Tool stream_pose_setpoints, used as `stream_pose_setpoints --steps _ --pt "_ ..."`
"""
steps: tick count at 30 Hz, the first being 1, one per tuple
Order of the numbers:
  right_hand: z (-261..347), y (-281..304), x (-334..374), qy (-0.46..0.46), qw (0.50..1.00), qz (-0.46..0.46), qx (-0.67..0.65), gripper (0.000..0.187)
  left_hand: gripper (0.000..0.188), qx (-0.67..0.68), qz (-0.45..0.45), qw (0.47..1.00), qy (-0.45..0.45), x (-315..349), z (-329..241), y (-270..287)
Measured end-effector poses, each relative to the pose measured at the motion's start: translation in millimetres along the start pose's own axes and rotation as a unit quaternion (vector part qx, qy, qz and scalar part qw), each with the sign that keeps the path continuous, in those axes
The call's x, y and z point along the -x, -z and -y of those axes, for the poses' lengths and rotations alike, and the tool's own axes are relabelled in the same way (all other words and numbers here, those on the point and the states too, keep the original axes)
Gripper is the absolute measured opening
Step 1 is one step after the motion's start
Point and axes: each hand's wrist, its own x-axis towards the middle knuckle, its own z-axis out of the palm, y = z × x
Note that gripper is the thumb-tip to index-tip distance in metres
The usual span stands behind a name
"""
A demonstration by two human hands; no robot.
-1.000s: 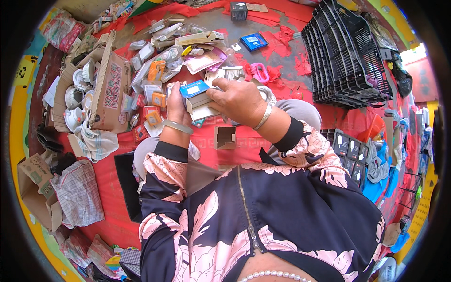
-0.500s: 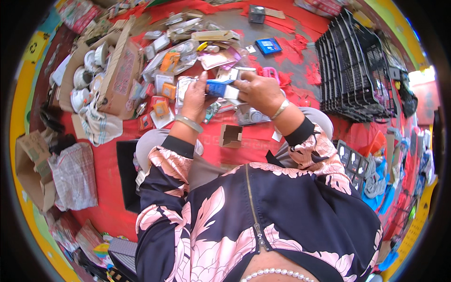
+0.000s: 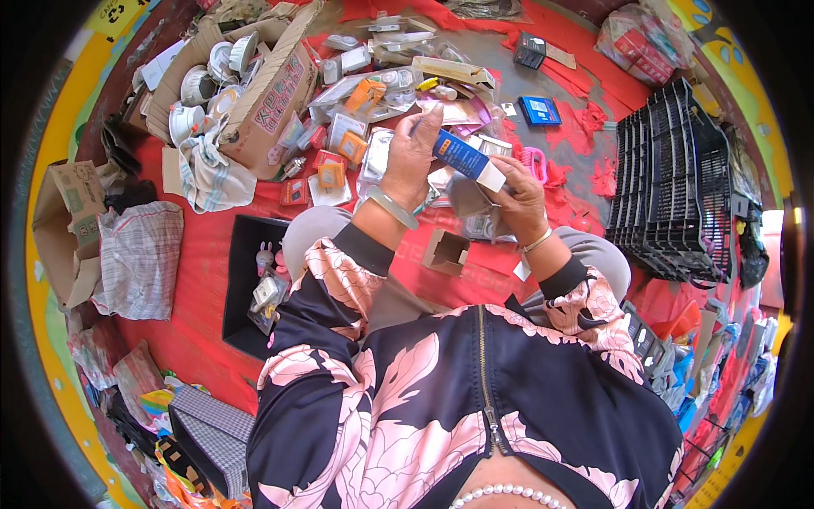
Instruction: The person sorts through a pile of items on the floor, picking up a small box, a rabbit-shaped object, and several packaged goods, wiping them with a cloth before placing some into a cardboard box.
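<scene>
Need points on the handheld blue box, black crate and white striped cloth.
Blue box [image 3: 463,156]: head view, on its blue face.
Black crate [image 3: 666,187]: head view, on its latticed side.
White striped cloth [image 3: 216,176]: head view, on its folds.

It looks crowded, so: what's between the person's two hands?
The head view shows a blue-and-white box between the left hand and right hand, and a blurry greyish thing below it.

— What are you recording?
— A glossy black jacket [image 3: 585,382] is bearing pink flowers [image 3: 398,386]; a brass-coloured metal zip [image 3: 485,365] is closing it; black cuffs [image 3: 365,251] are finishing the sleeves [image 3: 320,284].
— Jewellery?
— A thick, pale bangle [image 3: 393,210] is circling the left wrist [image 3: 375,224]; a white round-beaded necklace [image 3: 500,489] is showing too.
</scene>
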Motion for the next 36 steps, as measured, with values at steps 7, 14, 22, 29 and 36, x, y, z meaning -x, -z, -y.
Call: stream_pose_setpoints --steps 7,14,22,29,36 --pt "10 -28 8 -0.463 0.764 0.037 -0.449 0.060 0.036 -0.128 0.013 0.988 -0.091 -11 -3 4" --pt "-4 -36 19 -0.455 0.749 0.129 -0.464 0.061 0.048 -0.388 0.170 0.835 -0.351 6 -16 -6" --pt "-12 -33 22 -0.463 0.700 0.115 -0.532 0.046 0.048 -0.353 0.192 0.819 -0.410 10 -31 -2" --pt "23 12 -6 -0.377 0.717 0.107 -0.576 0.038 0.037 -0.084 0.015 0.963 -0.257 -3 -38 16" --pt "38 37 -17 -0.313 0.726 0.082 -0.607 0.039 0.052 0.118 -0.009 0.980 -0.157 -9 -43 21"
